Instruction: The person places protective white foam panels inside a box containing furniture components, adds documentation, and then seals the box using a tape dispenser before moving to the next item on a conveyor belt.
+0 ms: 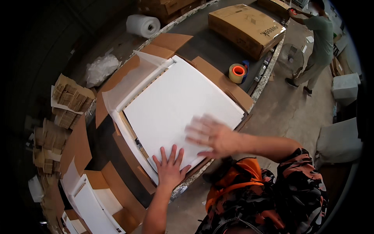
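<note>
A large white panel (175, 105) lies flat in an opened cardboard box (226, 84), with white foam (191, 66) along its edges. My left hand (170, 167) rests on the panel's near edge with its fingers spread, holding nothing. To the right of it, my right hand (214, 134) is over the same panel, blurred by motion, its fingers apart and nothing in them. Whether the right palm touches the surface, I cannot tell. A translucent white sheet (134, 78) is folded back over the box's left side.
The box stands on a dark conveyor (194, 37). Farther along it are a tape dispenser (237, 73) and a closed carton (245, 29). Another open box (124, 195) stands at lower left. A person (321, 43) stands at far right near a floor fan (290, 57). Stacked cardboard (70, 99) lines the left.
</note>
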`<state>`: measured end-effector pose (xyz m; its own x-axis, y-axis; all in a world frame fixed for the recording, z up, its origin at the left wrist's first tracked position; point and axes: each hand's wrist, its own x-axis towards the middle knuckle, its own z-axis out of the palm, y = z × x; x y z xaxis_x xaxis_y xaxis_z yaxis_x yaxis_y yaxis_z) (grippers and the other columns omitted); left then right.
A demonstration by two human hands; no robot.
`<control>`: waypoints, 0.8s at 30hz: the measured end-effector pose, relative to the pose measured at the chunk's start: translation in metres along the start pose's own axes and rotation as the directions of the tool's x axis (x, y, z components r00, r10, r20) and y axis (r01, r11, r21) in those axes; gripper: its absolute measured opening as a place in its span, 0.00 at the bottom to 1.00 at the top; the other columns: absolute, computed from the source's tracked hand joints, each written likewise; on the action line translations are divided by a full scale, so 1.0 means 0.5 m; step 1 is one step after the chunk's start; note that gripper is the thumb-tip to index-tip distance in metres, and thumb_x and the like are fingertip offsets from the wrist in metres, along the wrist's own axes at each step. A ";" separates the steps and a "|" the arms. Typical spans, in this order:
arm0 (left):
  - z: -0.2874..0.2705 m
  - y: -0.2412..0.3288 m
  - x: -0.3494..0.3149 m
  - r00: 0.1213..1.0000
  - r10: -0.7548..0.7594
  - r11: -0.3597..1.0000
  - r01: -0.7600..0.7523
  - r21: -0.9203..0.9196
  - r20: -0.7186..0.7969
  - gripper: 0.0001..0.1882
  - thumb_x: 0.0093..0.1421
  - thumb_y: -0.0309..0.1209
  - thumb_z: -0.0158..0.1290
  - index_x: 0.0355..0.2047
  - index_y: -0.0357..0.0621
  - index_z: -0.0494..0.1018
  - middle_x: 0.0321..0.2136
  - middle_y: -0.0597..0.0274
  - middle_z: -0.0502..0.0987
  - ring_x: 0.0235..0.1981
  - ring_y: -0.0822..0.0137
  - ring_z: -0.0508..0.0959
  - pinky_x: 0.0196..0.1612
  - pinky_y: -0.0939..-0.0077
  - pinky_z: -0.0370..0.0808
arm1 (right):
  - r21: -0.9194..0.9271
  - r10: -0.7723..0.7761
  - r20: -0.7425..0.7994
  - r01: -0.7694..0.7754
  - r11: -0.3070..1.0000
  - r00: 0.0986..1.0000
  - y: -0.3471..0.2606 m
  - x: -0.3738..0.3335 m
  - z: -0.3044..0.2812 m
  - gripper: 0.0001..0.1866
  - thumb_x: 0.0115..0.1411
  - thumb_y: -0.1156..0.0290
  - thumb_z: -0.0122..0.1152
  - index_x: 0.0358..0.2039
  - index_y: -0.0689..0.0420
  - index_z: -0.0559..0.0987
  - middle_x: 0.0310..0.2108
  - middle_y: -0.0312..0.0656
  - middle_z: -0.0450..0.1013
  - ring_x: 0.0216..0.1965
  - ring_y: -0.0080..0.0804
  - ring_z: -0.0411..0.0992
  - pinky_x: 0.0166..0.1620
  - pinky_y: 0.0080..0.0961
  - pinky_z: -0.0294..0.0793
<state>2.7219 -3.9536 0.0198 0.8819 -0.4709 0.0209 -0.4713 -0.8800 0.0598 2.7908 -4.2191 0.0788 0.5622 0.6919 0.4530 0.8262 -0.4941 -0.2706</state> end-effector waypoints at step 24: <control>-0.032 0.081 -0.032 0.985 -0.160 0.987 0.160 -0.012 -0.057 0.46 0.41 0.60 0.64 0.56 0.45 0.69 0.59 0.46 0.64 0.60 0.38 0.63 0.58 0.38 0.62 | -0.030 0.087 0.234 -0.083 0.996 0.968 0.043 -0.093 0.084 0.53 0.53 0.28 0.47 0.69 0.51 0.49 0.70 0.56 0.40 0.70 0.59 0.36 0.68 0.58 0.36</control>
<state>2.6889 -3.9806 0.0380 0.9452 -0.3194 0.0680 -0.3241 -0.9431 0.0741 2.7838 -4.2397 0.0161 0.6252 0.7500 0.2159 0.7754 -0.5654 -0.2811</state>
